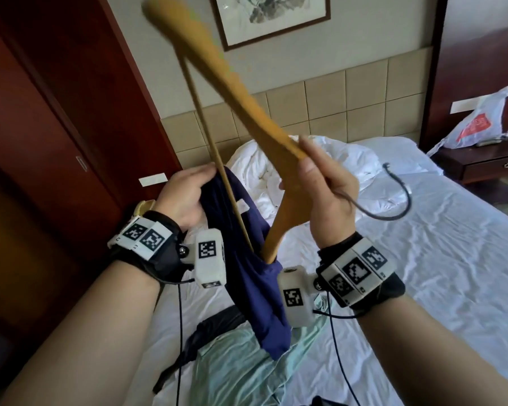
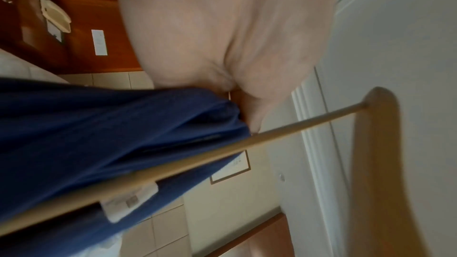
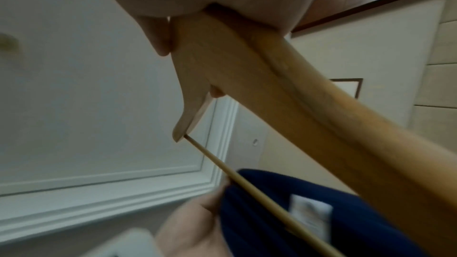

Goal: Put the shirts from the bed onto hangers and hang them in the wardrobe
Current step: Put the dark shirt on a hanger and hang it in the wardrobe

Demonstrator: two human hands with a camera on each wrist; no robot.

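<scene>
A wooden hanger point(image 1: 235, 86) with a dark metal hook point(image 1: 393, 197) is held up over the bed. My right hand point(image 1: 320, 189) grips it at the middle, near the hook; the right wrist view shows the hanger point(image 3: 284, 89) under my fingers. One end of the hanger sits inside the neck of a navy blue shirt point(image 1: 247, 259). My left hand point(image 1: 185, 191) grips the bunched collar of that shirt point(image 2: 103, 134), beside the thin hanger bar point(image 2: 272, 132). A white label shows inside the collar. A pale green shirt point(image 1: 241, 364) and a black garment point(image 1: 206, 329) lie on the bed below.
The bed point(image 1: 423, 259) has a white sheet and a crumpled white duvet point(image 1: 276, 171) at its head. A dark red wardrobe point(image 1: 56, 112) stands at the left. A nightstand point(image 1: 487, 162) with a plastic bag point(image 1: 475, 124) is at the right.
</scene>
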